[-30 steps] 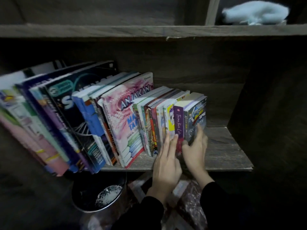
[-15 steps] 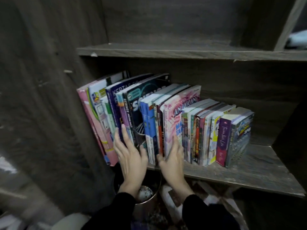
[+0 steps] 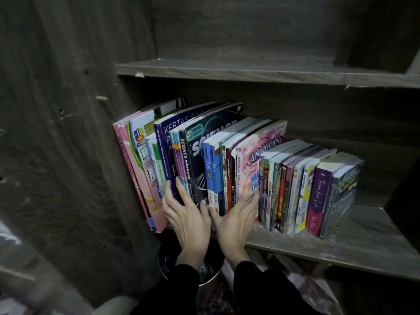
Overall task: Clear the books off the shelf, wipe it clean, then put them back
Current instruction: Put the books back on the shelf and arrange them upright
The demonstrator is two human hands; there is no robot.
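While the left hand (image 3: 186,215) and right hand (image 3: 235,218) press flat, fingers straight and spread, on the lower spines, the books (image 3: 272,173) stand in a row on the shelf (image 3: 368,233). The row runs from the side wall at 9 o'clock; a metal bin (image 3: 209,288) sits at 6 o'clock, under the wrists
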